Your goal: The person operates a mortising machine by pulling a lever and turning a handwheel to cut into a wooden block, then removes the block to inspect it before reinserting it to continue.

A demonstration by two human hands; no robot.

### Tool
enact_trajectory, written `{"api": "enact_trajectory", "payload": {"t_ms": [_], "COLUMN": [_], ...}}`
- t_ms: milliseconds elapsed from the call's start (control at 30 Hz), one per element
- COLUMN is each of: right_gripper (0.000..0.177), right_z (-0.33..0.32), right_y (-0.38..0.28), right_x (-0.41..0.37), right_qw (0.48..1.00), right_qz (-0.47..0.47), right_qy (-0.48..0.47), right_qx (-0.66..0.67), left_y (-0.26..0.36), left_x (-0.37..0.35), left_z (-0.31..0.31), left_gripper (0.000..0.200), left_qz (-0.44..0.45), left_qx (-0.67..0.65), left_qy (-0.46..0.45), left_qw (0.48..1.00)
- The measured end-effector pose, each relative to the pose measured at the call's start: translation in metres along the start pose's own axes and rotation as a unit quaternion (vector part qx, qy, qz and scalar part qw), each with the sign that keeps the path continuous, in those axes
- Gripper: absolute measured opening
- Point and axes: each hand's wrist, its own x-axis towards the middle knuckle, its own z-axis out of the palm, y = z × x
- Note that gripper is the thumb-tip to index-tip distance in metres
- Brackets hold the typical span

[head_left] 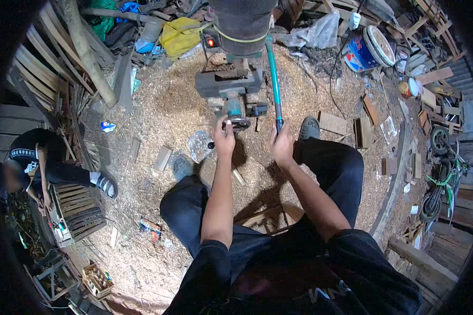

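In front of me stands a bench machine with a dark motor housing [242,23] and a red-lit switch [211,42]. Below the housing is a dark clamp block [228,84] with a handwheel [240,124] on its front. My left hand [224,140] is closed around the left side of that handwheel. A long green lever [274,79] comes down along the machine's right side. Its black grip is wrapped by the fingers of my right hand [283,147]. Wood chips lie on top of the clamp block, and the tool under the housing is hidden.
Wood shavings [173,105] cover the floor. Wood blocks [362,132] lie to the right, near a paint bucket [361,55] and a green bike [444,178]. At left, another person [42,157] sits by a slatted wooden piece [81,207]. A yellow sack [180,37] lies behind.
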Motion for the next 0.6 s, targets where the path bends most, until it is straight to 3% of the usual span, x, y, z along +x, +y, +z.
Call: {"api": "enact_trajectory", "payload": {"t_ms": [100,133,333,433,567,600], "right_gripper": [0.029,0.029,0.029,0.03,0.031,0.032], "right_z": [0.003,0.006,0.026,0.028,0.006,-0.004], "right_y": [-0.002,0.001,0.02,0.016,0.001,-0.002], "right_x": [-0.003,-0.003,-0.003,-0.002,-0.003,-0.003], "right_qw": [1.0,1.0,0.999,0.999,0.998,0.995], "right_qz": [0.02,0.017,0.008,0.006,0.025,0.043], "right_qy": [-0.012,-0.007,0.023,0.023,-0.015,-0.055], "right_qx": [0.009,0.007,0.035,0.047,0.057,0.068], "left_y": [0.008,0.009,0.021,0.043,0.033,0.032], "left_x": [0.001,0.001,0.006,0.007,0.009,0.006], "left_z": [-0.009,-0.007,-0.006,-0.014,-0.026,-0.034], "left_gripper": [0.023,0.023,0.023,0.025,0.039,0.044], "left_qz": [-0.045,0.005,-0.04,-0.026,0.098,-0.073], "left_qx": [-0.002,0.02,0.06,0.115,0.19,0.126], "left_qy": [-0.046,-0.019,-0.032,-0.084,-0.101,-0.175], "left_qw": [0.998,1.0,0.997,0.989,0.972,0.974]}}
